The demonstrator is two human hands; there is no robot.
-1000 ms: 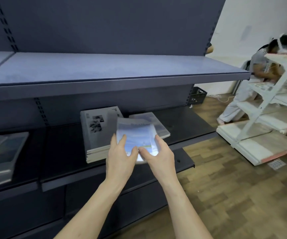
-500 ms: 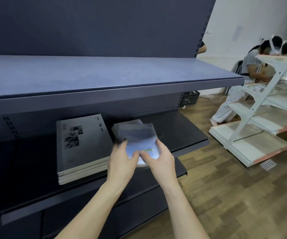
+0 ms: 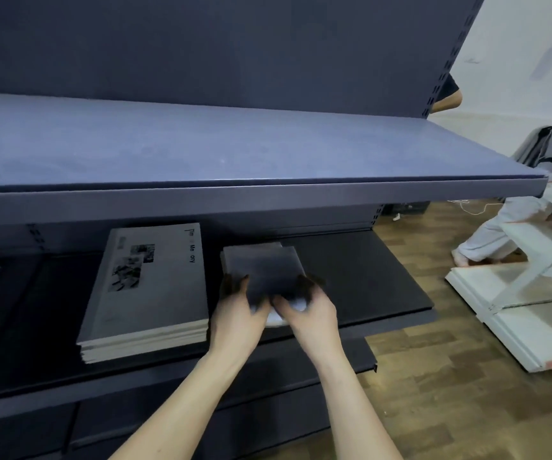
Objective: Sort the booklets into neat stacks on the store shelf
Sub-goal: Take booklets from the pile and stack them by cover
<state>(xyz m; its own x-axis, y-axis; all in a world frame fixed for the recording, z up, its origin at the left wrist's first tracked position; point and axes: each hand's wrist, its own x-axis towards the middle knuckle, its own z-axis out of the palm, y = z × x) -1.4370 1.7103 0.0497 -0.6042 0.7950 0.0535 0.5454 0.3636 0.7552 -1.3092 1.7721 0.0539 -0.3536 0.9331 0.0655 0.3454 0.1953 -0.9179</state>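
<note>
The dark store shelf unit (image 3: 268,61) fills most of my view, with a wide blue-grey upper shelf (image 3: 201,154) jutting out above a black middle shelf (image 3: 367,277). To my right, wooden flooring (image 3: 450,393) runs toward a white rack (image 3: 533,293) lying near another person's legs (image 3: 487,234).

On the middle shelf sits a tall stack of grey booklets (image 3: 155,287), squared up, its cover showing small photos and lettering. Just beside it, to the right, lies a smaller, darker pile of booklets (image 3: 261,263) in the shadow of the upper shelf.

My left hand (image 3: 238,320) and right hand (image 3: 311,317) both grip the near end of that smaller pile, thumbs on top, fingers curled around its edges, thumbs nearly touching. The pile's pale front edge peeks out between my hands, at the shelf's front lip.
</note>
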